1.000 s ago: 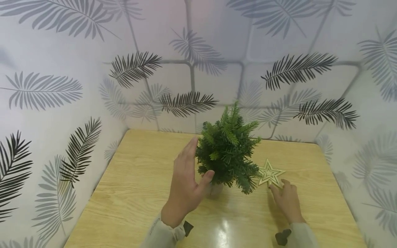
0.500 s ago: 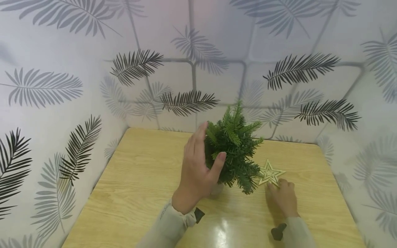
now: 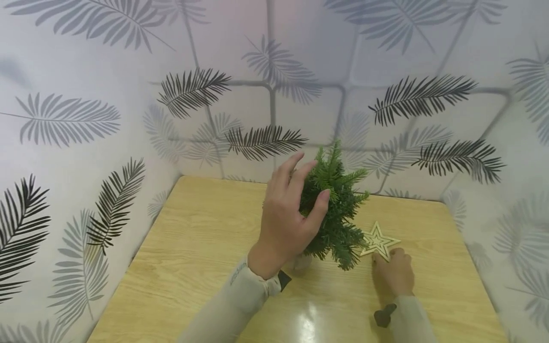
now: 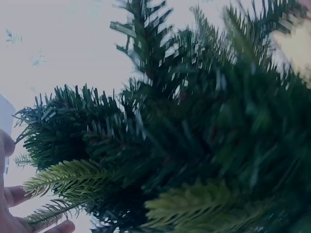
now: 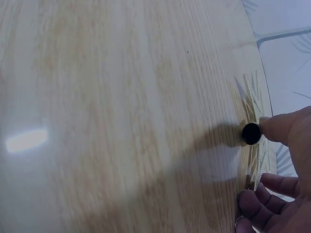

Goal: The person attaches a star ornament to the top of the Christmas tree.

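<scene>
Touching tree [image 3: 340,209] and star [image 3: 377,241]

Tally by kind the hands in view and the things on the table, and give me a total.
Hands, left hand and right hand: 2
Green tree: 1
Gold star: 1
Total: 4

The left fingers [image 3: 299,183] partly hide the green tree [image 3: 339,214].
</scene>
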The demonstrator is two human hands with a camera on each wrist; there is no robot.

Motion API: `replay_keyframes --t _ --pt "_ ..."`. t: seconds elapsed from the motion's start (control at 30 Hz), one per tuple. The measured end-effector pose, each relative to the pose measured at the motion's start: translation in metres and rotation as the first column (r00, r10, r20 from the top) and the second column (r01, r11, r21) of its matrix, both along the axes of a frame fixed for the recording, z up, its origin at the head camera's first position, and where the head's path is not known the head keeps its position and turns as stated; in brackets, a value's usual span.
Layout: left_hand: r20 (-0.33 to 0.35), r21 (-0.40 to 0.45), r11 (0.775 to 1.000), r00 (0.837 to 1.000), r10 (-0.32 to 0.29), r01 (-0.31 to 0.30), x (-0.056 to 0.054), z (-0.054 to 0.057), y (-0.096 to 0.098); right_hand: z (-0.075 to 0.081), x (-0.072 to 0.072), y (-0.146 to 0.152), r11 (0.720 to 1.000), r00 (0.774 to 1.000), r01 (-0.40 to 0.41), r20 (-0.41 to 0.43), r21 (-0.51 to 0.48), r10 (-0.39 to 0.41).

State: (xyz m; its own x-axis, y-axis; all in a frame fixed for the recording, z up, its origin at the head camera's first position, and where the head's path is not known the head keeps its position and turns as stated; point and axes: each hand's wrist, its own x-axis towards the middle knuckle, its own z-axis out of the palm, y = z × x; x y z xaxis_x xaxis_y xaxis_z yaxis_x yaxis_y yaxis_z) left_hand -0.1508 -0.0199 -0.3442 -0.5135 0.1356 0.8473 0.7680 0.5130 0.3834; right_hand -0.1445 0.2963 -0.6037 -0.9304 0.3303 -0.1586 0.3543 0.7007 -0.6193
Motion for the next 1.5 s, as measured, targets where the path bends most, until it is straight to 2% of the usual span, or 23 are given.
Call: replay_keyframes --t 0.23,0.43,0.5,0.7,0.93,1.17,1.3,1.5 --pt "-0.063 -0.029 0.996 0.995 0.083 -0.085 -0.004 0.011 0.01 0.0 -0.004 0.003 1.0 1.0 -0.022 0.001 -0.013 0.022" --pt "-0.04 -0.048 0.978 0.978 0.203 -0.204 -0.004 0.02 0.017 0.003 -0.005 0.009 0.994 0.994 -0.105 0.029 -0.027 0.106" --pt "-0.03 -0.053 0.973 0.975 0.222 -0.223 -0.005 0.022 0.018 0.004 -0.006 0.01 0.992 0.991 -0.124 0.045 -0.023 0.125" --pt "-0.032 -0.085 0.967 0.971 0.237 -0.239 -0.008 0.025 0.021 0.009 -0.003 0.011 0.991 0.989 -0.109 0.087 -0.082 0.116" --pt "-0.033 -0.101 0.963 0.968 0.248 -0.251 -0.009 0.024 0.022 0.013 -0.001 0.011 0.974 0.992 -0.079 0.078 -0.213 0.097" --pt "-0.05 -0.143 0.949 0.96 0.277 -0.281 -0.009 0.021 0.024 0.017 -0.004 0.011 0.975 0.992 -0.106 0.049 -0.196 0.117" --pt "-0.058 -0.155 0.947 0.959 0.276 -0.282 -0.01 0.018 0.025 0.028 -0.003 0.01 0.974 0.993 -0.11 0.008 -0.2 0.114" --pt "-0.058 -0.154 0.949 0.961 0.27 -0.276 -0.01 0.014 0.025 0.056 -0.001 0.006 0.963 0.994 -0.094 -0.076 -0.252 0.078"
